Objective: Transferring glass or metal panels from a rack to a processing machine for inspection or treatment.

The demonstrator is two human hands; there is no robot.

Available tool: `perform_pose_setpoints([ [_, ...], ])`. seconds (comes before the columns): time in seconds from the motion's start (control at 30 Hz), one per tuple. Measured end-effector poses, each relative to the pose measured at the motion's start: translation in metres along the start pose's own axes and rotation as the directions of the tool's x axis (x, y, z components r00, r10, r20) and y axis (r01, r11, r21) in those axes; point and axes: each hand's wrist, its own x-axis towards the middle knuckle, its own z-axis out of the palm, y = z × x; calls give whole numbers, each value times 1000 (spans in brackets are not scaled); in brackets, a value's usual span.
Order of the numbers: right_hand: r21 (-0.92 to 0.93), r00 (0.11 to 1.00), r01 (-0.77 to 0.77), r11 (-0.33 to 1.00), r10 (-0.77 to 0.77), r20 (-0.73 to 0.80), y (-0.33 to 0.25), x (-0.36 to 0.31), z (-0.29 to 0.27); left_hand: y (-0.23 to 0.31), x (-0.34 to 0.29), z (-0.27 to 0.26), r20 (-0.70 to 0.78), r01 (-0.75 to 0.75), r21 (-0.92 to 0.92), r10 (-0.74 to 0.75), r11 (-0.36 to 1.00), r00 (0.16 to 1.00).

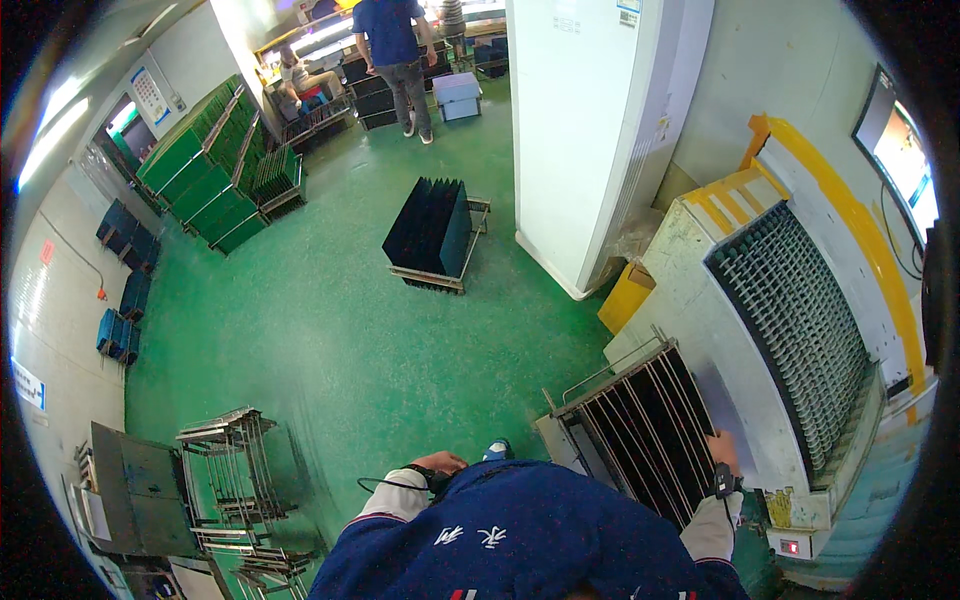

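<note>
Perhaps the silver metal-wire rack point(612, 379) of thin black panels point(652, 405), just left of the pale, boxy machine with a dark curved roller bed point(722, 385), could tilt or knock against that machine if pulled from one side only; such a jolt might scrape or loosen the panels. The right hand point(723, 453) seems to touch the rack's edge nearest the machine, but how far its grip closes cannot be told. The left hand point(441, 462), farther from the machine, is partly hidden, its grip unclear.
</note>
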Motion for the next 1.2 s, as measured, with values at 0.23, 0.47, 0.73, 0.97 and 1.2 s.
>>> perform_pose_setpoints([
  [0.23,36,999,25,999,-24,-39,-3,-1,3,5,-5,5,-22,10,23,-9,1000,1000],
  [0.47,9,995,49,999,-48,-84,41,35,24,11,-9,4,-22,8,60,-7,998,1000],
  [0.73,69,999,10,998,-7,-40,30,27,20,10,-11,4,-10,4,10,-4,1000,1000],
  [0.97,26,998,-9,1000,10,-67,37,28,20,-1,2,0,-7,-27,41,28,999,1000],
  [1.2,-9,998,-41,999,41,-46,-2,6,5,-16,11,0,-13,-55,44,55,998,998],
])
